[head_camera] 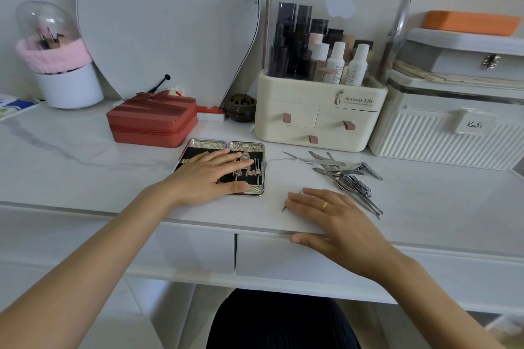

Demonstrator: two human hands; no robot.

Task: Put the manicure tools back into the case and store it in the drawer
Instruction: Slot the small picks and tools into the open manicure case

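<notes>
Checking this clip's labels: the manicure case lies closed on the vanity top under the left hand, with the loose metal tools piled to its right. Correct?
Not quite. The head view shows the manicure case lying open, not closed, with several tools already in its black lining. The rest holds: the left hand rests flat on it, and the loose metal tools are piled to its right on the vanity top.

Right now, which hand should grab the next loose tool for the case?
Right. The right hand lies flat beside the tool pile, its fingertips on a thin tool. The left hand rests flat on the open case, probably steadying it.
</notes>
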